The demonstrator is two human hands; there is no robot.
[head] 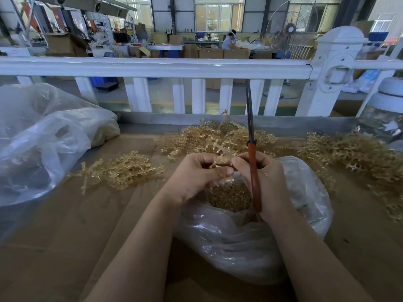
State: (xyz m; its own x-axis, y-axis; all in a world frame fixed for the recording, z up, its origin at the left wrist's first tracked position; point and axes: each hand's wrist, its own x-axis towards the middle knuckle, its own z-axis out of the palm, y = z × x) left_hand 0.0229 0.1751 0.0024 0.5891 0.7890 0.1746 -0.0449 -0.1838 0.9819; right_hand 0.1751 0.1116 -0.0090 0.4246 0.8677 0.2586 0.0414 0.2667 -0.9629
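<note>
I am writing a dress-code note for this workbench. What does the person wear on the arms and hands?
Nothing worn shows. The left forearm and right forearm are bare to the picture's lower edge, no sleeves. The left hand and right hand have no gloves, rings, watch or wristband.

plas. bags [32, 101] [54, 144] [239, 247] x3 | sprue heaps [122, 171] [213, 134] [359, 153] x3 | orange-hdl tool [254, 182] x1 | glass jar [388, 118] x1
</note>
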